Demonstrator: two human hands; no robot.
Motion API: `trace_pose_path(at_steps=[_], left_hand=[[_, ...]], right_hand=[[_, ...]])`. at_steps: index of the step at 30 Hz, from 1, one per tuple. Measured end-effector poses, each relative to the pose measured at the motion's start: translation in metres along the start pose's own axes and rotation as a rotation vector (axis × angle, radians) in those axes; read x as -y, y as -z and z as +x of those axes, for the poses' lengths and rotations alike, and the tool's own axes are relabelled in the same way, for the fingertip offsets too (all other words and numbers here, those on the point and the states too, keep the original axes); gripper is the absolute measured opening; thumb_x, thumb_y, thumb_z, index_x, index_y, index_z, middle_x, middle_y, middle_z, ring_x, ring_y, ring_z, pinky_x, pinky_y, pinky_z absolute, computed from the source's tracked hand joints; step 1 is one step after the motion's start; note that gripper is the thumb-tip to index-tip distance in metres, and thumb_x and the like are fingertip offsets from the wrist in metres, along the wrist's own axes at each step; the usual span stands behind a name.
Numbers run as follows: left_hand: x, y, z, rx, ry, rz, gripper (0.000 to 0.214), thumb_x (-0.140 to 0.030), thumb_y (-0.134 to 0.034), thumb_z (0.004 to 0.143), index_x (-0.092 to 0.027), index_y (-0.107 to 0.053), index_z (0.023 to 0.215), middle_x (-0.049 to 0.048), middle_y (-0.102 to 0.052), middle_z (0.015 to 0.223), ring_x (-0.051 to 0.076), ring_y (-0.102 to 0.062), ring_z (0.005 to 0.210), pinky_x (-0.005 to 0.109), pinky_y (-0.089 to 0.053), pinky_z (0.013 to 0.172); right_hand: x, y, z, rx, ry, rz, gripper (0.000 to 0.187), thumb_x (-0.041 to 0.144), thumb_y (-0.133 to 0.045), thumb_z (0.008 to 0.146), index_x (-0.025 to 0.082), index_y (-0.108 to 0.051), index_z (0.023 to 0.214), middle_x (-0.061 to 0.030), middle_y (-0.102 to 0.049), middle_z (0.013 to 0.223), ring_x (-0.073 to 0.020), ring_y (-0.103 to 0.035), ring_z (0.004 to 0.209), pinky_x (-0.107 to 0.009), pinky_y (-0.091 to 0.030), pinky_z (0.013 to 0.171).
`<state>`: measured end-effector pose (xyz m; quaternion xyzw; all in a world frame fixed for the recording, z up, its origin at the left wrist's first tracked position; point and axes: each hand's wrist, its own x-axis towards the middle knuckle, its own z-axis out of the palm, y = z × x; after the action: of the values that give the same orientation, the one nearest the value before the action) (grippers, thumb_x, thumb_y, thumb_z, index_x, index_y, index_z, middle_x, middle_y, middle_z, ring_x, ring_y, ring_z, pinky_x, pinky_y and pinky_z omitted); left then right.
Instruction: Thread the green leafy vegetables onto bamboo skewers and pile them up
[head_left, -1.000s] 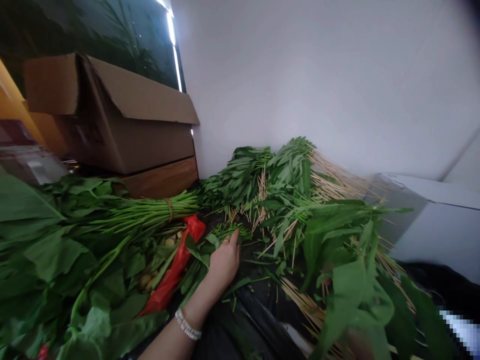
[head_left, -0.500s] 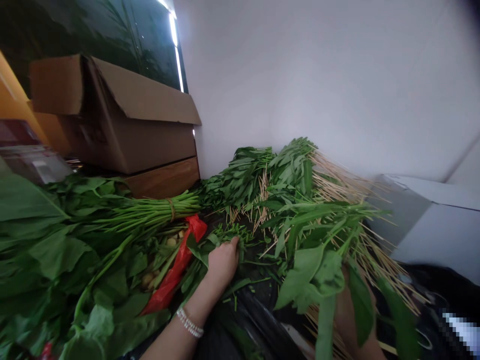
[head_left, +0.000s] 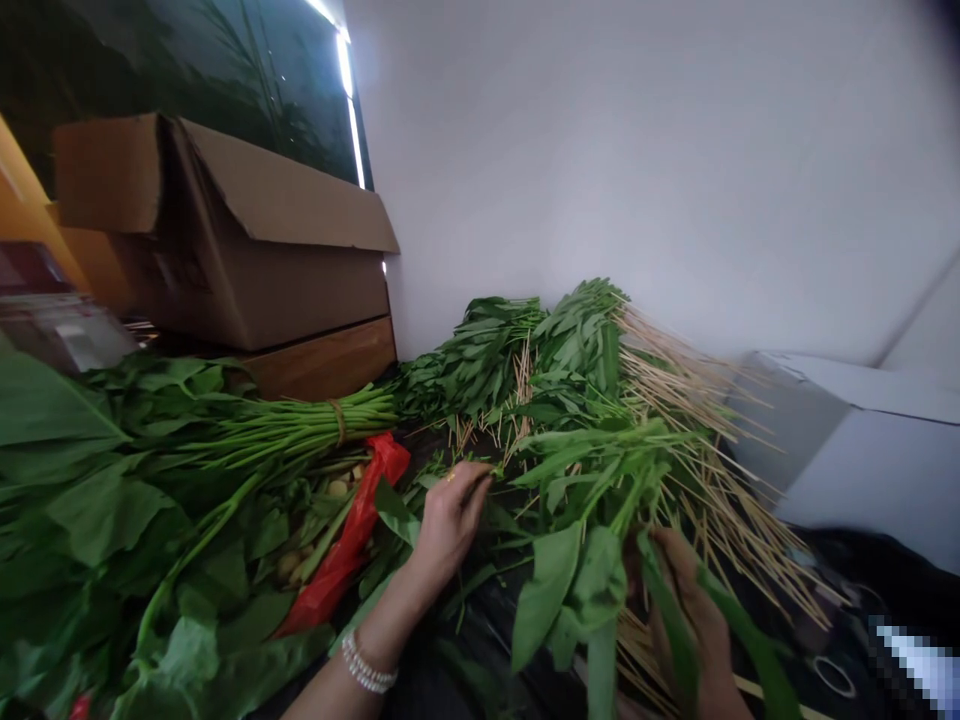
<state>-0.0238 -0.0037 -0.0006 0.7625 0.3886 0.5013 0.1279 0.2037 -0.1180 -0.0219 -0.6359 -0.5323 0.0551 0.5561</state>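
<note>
My left hand (head_left: pixel 452 515), with a beaded bracelet on the wrist, is over a black plastic surface (head_left: pixel 480 610) scattered with short cut green stems. Its thumb and fingers are pinched together; what lies between them is too small to make out. In my right hand (head_left: pixel 694 600) is a bunch of long-leaved greens (head_left: pixel 600 570), stem ends pointing up and away. Drooping leaves cover part of that hand. Loose leaves (head_left: pixel 397 510) lie just left of my left hand.
Bundled greens (head_left: pixel 487 350) and thin wooden sticks (head_left: pixel 675 360) are piled against the wall. On the left lie big-leaved greens (head_left: pixel 97 500), a tied stem bundle (head_left: pixel 300 425) and a red plastic bag (head_left: pixel 352 550). A cardboard box (head_left: pixel 300 285) stands behind; a white box (head_left: pixel 885 470) is right.
My right hand has moved left with the bunch and shows more clearly. My left hand has risen slightly to the right, its fingertips now pinched nearer the bunch.
</note>
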Motion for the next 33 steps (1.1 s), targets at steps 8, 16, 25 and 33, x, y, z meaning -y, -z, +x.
trace_pose_path(at_steps=[8, 16, 25, 33], left_hand=[[0.005, -0.006, 0.007, -0.055, 0.449, -0.579, 0.033, -0.033, -0.066, 0.075, -0.017, -0.062, 0.103, 0.0007, -0.066, 0.075, 0.015, -0.060, 0.072, 0.023, -0.046, 0.068], [0.014, -0.007, 0.007, -0.097, 0.685, -1.051, 0.041, -0.038, -0.079, 0.065, -0.016, -0.067, 0.097, -0.0009, -0.065, 0.071, 0.009, -0.057, 0.059, 0.019, -0.044, 0.060], [0.006, 0.000, 0.013, -0.162, 0.753, -1.162, 0.038, -0.030, -0.086, 0.055, -0.014, -0.070, 0.085, -0.0005, -0.068, 0.069, 0.006, -0.054, 0.054, 0.017, -0.041, 0.054], [0.006, -0.001, 0.010, -0.084, 0.704, -1.100, 0.036, -0.031, -0.083, 0.060, -0.013, -0.073, 0.089, 0.0023, -0.070, 0.072, 0.005, -0.052, 0.056, 0.017, -0.040, 0.055]], right_hand=[[0.004, -0.007, -0.009, 0.204, 0.138, 0.129, 0.024, 0.038, -0.045, 0.093, 0.021, -0.061, 0.099, 0.0018, -0.060, 0.064, -0.0110, -0.054, 0.047, -0.019, -0.044, 0.047], [0.006, -0.007, -0.013, 0.336, 0.087, 0.174, 0.028, 0.042, -0.042, 0.093, 0.021, -0.060, 0.097, 0.0059, -0.044, 0.052, -0.0105, -0.043, 0.042, -0.019, -0.035, 0.041], [0.011, -0.011, -0.009, 0.519, 0.186, 0.075, 0.030, 0.039, -0.037, 0.095, 0.022, -0.057, 0.082, 0.0043, -0.048, 0.057, -0.0112, -0.049, 0.050, -0.020, -0.038, 0.050], [-0.007, -0.018, -0.007, 0.459, 0.242, 0.004, 0.030, 0.035, -0.037, 0.096, 0.021, -0.062, 0.105, 0.0037, -0.055, 0.059, -0.0125, -0.055, 0.052, -0.021, -0.044, 0.052]])
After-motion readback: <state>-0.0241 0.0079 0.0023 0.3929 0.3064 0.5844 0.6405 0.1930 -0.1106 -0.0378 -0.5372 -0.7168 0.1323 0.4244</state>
